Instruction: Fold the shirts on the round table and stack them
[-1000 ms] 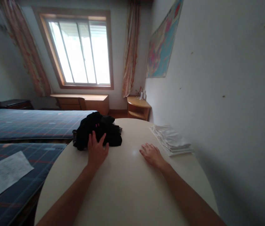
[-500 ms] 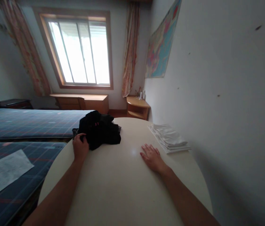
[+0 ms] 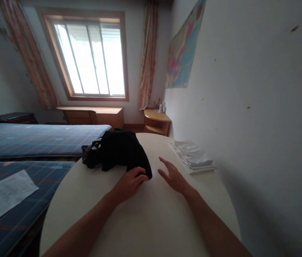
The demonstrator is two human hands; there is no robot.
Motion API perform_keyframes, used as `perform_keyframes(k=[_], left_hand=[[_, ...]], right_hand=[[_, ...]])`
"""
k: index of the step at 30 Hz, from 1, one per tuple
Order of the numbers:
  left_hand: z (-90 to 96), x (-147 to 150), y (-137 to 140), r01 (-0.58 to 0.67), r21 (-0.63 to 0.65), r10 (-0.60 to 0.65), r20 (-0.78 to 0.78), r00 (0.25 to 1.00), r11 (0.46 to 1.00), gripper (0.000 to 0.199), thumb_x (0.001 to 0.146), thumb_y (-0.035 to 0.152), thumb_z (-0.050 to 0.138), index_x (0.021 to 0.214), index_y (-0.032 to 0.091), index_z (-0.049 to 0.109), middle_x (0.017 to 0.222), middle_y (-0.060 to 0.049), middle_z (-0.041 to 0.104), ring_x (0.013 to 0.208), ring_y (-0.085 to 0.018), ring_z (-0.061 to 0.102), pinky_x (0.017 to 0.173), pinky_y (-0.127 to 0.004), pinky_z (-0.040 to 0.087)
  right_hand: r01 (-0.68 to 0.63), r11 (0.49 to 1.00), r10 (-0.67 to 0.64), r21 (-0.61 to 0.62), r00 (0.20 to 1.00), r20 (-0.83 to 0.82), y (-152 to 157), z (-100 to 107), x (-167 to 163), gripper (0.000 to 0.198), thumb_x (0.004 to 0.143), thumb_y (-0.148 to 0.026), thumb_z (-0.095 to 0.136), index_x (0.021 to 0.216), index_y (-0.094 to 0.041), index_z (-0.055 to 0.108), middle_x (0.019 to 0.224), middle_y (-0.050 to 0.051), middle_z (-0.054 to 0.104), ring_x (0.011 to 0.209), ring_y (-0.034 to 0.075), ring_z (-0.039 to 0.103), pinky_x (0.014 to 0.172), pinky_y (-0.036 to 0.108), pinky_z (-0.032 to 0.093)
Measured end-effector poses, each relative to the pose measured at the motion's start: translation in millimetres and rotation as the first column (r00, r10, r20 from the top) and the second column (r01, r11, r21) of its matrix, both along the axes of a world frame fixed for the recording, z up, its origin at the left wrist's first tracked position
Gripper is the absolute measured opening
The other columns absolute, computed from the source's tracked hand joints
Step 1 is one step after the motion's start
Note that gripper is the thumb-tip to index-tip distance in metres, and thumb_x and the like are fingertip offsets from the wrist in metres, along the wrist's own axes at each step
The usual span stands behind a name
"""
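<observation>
Black clothing lies bunched on the far left of the round white table, one part drawn out toward the middle. My left hand grips the near edge of that drawn-out part, thumb and fingers closed on the cloth. To its right, my right hand is raised a little with fingers apart and holds nothing. A stack of folded white cloth rests beyond my right hand, near the table's right edge. The exact kind of black garment cannot be made out.
Two beds with blue checked mattresses stand at the left, with a printed sheet on the nearer one. A white wall runs along the right. Behind the table are a desk and a corner shelf.
My left hand has moved right, and part of the black clothing now stretches toward the table's middle. My right hand, flat on the table before, has lifted and turned.
</observation>
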State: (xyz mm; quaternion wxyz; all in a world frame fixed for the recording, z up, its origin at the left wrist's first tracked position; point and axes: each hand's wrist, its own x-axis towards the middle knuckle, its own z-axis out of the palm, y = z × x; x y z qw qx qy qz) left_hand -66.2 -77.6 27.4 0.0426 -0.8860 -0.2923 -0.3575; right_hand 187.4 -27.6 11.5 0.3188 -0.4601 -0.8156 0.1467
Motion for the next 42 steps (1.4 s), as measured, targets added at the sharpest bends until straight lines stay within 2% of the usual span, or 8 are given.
perform_keyframes(k=[7,13,17,21,24,27,31,42], left_hand=[[-4.7,10.7,-9.9,0.067,-0.171,-0.076,-0.047,0.996,0.983,0.033,0.094,0.025,0.055,0.127,0.023,0.054,0.12,-0.007,0.064,0.108,-0.019,0.063,0.095,-0.031,0.051],[1.0,-2.1,2.8,-0.356,0.154,0.319,0.22,0.922,0.922,0.039,0.092,0.017,0.054,0.13,0.025,0.052,0.141,-0.011,0.051,0.131,-0.028,0.049,0.11,-0.046,0.04],[4.5,-6.5,9.1,-0.601,0.058,0.561,0.297,0.773,0.797,0.07,0.087,0.028,0.063,0.15,0.021,0.032,0.158,-0.017,0.027,0.146,-0.039,0.024,0.115,-0.058,0.028],[-1.1,-10.3,11.8,-0.479,-0.196,0.501,0.083,0.862,0.856,0.068,0.091,0.035,0.057,0.152,0.022,0.029,0.138,-0.014,0.054,0.127,-0.034,0.051,0.103,-0.052,0.043],[0.8,-10.6,7.5,-0.351,-0.286,0.367,0.003,0.93,0.892,0.049,0.092,0.04,0.055,0.138,0.024,0.048,0.124,-0.01,0.063,0.113,-0.031,0.058,0.099,-0.05,0.044],[9.7,-7.6,-1.7,-0.165,-0.317,0.178,0.013,0.984,0.934,0.041,0.093,0.044,0.053,0.128,0.023,0.057,0.119,-0.01,0.064,0.11,-0.029,0.06,0.099,-0.046,0.044],[15.9,2.6,-12.0,0.013,-0.361,0.003,0.045,0.999,0.932,0.041,0.098,0.042,0.045,0.135,0.025,0.054,0.124,-0.009,0.065,0.113,-0.026,0.06,0.097,-0.041,0.046],[11.6,-6.5,4.1,-0.357,-0.312,0.427,0.193,0.884,0.88,0.025,0.086,0.019,0.048,0.105,0.022,0.065,0.082,-0.002,0.067,0.078,-0.019,0.063,0.075,-0.031,0.047]], right_hand=[[-0.236,0.971,0.236,0.038,0.972,0.007,-13.2,6.1,-10.9,0.069,0.093,-0.039,0.058,0.154,-0.025,0.029,0.145,0.013,0.052,0.131,0.028,0.051,0.109,0.05,0.041],[-0.224,0.975,0.224,0.014,0.975,-0.01,-10.7,-0.8,-12.3,0.086,0.086,-0.037,0.068,0.156,-0.025,0.02,0.148,0.015,0.047,0.126,0.03,0.055,0.105,0.052,0.043],[-0.219,0.976,0.22,0.012,0.973,-0.069,-14.4,4.9,-13.9,0.085,0.084,-0.034,0.069,0.155,-0.024,0.023,0.145,0.015,0.051,0.124,0.028,0.056,0.105,0.05,0.044],[-0.293,0.955,0.296,0.053,0.953,-0.062,-19.7,18.6,-15.0,0.028,0.091,-0.037,0.062,0.115,-0.023,0.065,0.106,0.007,0.072,0.106,0.024,0.064,0.097,0.042,0.047],[-0.181,0.974,0.199,0.134,0.97,-0.143,-21.6,26.0,-14.5,0.025,0.096,-0.041,0.051,0.088,-0.023,0.065,0.089,0.005,0.069,0.09,0.021,0.064,0.088,0.039,0.05],[-0.016,0.975,0.066,0.222,0.974,-0.219,-21.5,28.0,-11.9,0.03,0.093,-0.044,0.055,0.114,-0.022,0.06,0.115,0.01,0.065,0.111,0.025,0.059,0.099,0.043,0.047],[-0.16,0.985,0.169,0.067,0.974,-0.153,-18.8,26.3,-5.4,0.044,0.091,-0.045,0.059,0.13,-0.024,0.056,0.131,0.01,0.061,0.122,0.027,0.056,0.105,0.044,0.044],[0.215,0.977,-0.194,-0.013,0.855,-0.481,2.8,28.5,21.4,0.04,0.09,-0.057,0.051,0.096,-0.02,0.065,0.092,0.007,0.071,0.084,0.022,0.065,0.073,0.033,0.053]])
